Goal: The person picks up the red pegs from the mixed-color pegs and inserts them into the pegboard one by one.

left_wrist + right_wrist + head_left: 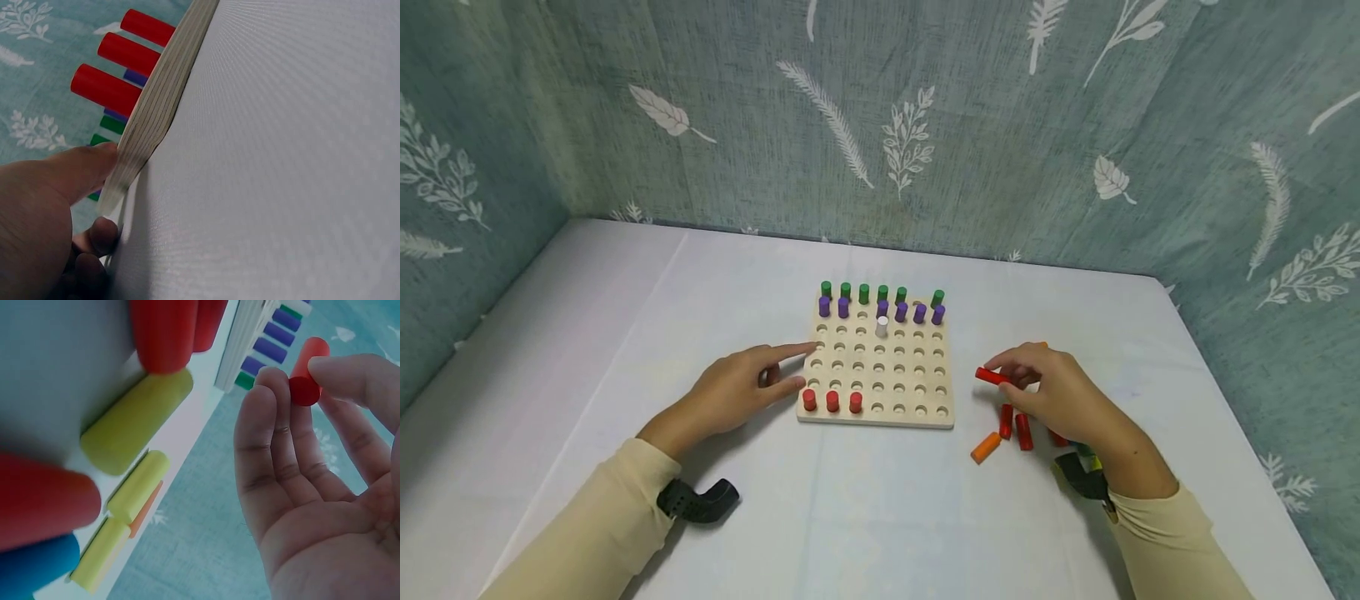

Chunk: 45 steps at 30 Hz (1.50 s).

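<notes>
A light wooden pegboard (pixel 887 421) with rows of round holes lies flat on the table. Three red pegs (pixel 832 402) stand at its front left; green pegs (pixel 864 293) and purple pegs (pixel 882 309) fill most of the two back rows, with one white peg (pixel 882 327) before them. My left hand (pixel 737 387) rests at the board's left edge, thumb and forefinger extended and touching it. To the right of the board, above the loose pegs, my right hand (pixel 1054 385) pinches a red peg (pixel 310 372) between thumb and fingertips, held clear of the table.
Loose red pegs (pixel 1024 432) and an orange peg (pixel 986 447) lie right of the board. Under the right wrist are yellow pegs (pixel 139 485) and a blue peg (pixel 37 565), partly hidden from the head view. A patterned cloth wall (pixel 737 167) rises behind the table.
</notes>
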### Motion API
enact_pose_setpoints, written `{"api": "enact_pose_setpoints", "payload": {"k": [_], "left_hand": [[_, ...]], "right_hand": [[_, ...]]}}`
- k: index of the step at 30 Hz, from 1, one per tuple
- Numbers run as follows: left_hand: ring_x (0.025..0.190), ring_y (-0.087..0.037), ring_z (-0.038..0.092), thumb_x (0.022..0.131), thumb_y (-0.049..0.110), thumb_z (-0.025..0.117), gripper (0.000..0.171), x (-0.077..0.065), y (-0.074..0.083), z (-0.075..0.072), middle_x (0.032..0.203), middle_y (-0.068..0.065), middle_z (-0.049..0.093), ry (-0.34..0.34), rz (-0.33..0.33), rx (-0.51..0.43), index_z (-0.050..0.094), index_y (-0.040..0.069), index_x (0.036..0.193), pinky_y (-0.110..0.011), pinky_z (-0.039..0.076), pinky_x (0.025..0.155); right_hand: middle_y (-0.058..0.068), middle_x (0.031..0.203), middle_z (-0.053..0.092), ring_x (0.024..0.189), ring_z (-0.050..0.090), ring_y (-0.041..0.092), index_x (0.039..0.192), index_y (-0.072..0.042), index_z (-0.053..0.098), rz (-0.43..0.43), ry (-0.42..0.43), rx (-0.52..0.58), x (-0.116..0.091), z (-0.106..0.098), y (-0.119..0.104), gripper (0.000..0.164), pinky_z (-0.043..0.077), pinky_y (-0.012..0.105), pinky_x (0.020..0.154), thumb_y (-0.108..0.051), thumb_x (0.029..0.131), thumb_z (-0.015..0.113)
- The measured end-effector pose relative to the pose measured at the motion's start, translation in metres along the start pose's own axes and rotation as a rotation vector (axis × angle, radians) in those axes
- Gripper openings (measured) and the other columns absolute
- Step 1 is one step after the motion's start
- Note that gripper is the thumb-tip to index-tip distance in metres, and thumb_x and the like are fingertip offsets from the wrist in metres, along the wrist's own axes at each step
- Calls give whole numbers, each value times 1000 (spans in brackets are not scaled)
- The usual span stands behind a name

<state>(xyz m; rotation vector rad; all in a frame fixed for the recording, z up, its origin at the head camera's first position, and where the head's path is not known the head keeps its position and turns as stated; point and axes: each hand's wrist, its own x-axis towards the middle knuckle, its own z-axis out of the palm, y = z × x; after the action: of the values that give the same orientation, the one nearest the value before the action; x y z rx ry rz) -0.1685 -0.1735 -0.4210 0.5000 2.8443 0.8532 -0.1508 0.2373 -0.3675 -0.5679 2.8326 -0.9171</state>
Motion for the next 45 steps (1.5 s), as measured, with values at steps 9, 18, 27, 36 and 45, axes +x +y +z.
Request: {"api": "enact_pose_setpoints", "payload": {"k": [9,18,27,36,45], "left_hand": [[64,-12,43,94,36,70,54,-1,0,3,75,4,54,1,-1,-7,53,37,145,-28,35,57],[64,-13,42,94,34,70,53,-1,1,3,76,3,53,8,-1,-1,53,36,145,-29,35,56],[64,-12,43,94,35,70,53,-2,1,5,76,3,54,7,0,0,53,37,145,-29,36,56],[64,-13,43,95,36,69,54,-2,3,4,77,3,54,-17,-6,-7,52,36,145,-29,36,56],[63,-14,42,94,36,70,54,-1,3,1,77,2,54,-5,-10,-2,53,36,145,-29,35,56]], "right_hand": [[0,103,71,89,69,13,115,-14,72,-43,-6,25,0,10,-9,30,57,33,82,0,88,71],[-5,102,67,87,67,9,112,-17,73,-73,-11,20,-1,22,-19,28,56,25,74,-2,87,74],[-4,103,68,85,62,7,112,-14,73,-156,-22,25,-1,35,-24,30,57,26,77,1,86,74],[-5,102,67,84,60,6,113,-15,74,-162,-36,14,-6,36,-33,30,56,27,76,-1,86,75],[-8,98,66,83,58,7,112,-16,75,-233,26,-4,-4,33,-42,30,54,25,75,-1,86,75]]}}
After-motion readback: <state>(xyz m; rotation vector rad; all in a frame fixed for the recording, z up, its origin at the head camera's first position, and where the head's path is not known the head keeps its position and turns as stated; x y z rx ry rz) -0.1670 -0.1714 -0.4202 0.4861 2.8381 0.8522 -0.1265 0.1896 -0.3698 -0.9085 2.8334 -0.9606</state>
